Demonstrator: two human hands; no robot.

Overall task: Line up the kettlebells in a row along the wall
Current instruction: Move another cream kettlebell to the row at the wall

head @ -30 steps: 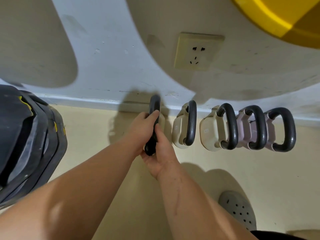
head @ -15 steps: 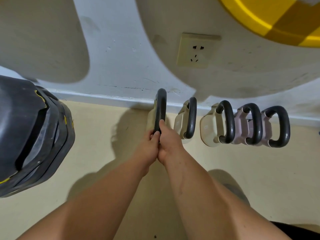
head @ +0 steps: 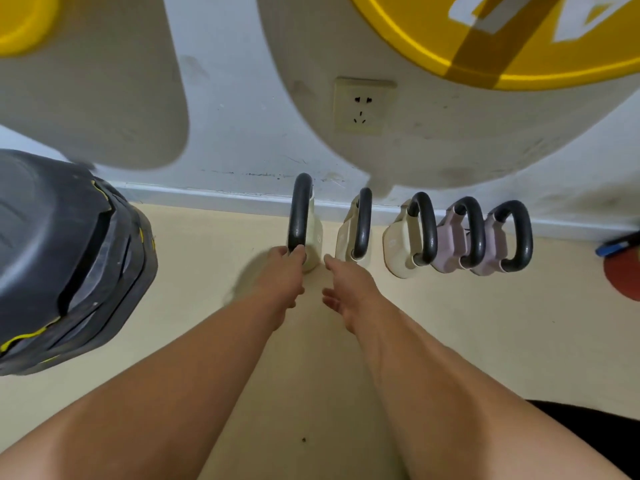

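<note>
Several kettlebells with dark handles stand in a row against the wall. The leftmost cream kettlebell has its tall handle gripped at the near end by my left hand. My right hand hovers beside it with fingers spread, holding nothing. To the right stand a second cream kettlebell, a third cream kettlebell, and two pink kettlebells close together.
A stack of black weight plates with yellow marks lies on the floor at the left. A wall socket sits above the row. A yellow disc hangs at the top right. A red and blue object shows at the right edge.
My right hand has let go of the leftmost kettlebell's handle and opened beside it. The kettlebell now rests by the wall. My left hand still grips the handle.
</note>
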